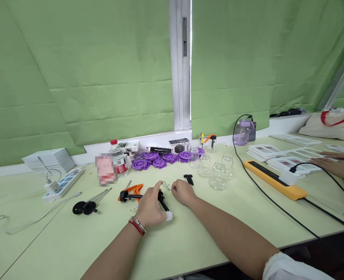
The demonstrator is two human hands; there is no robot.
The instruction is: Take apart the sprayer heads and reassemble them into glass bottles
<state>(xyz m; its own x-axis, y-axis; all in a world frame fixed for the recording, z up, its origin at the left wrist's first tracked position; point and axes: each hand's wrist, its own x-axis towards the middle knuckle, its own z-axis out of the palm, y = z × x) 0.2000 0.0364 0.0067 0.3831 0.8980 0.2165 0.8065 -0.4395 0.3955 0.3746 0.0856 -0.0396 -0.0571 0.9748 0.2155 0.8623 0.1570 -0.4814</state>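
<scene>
My left hand, its thumb wrapped in white, is closed around a black plastic part near the table's middle. Its index finger stretches upward, and the palm hides much of the part. My right hand is curled with fingertips pinched; what they hold, if anything, is too small to name. Small thin metal pieces lie between the two hands. Left of my left hand are orange curved handles and a black rod with a round cap. Two short black parts lie beyond my right hand.
Purple plastic discs are heaped at the back, beside a bottle. Several glass jars stand right. Black discs with metal rods lie left. A yellow power strip and cable run right, near another person's hands.
</scene>
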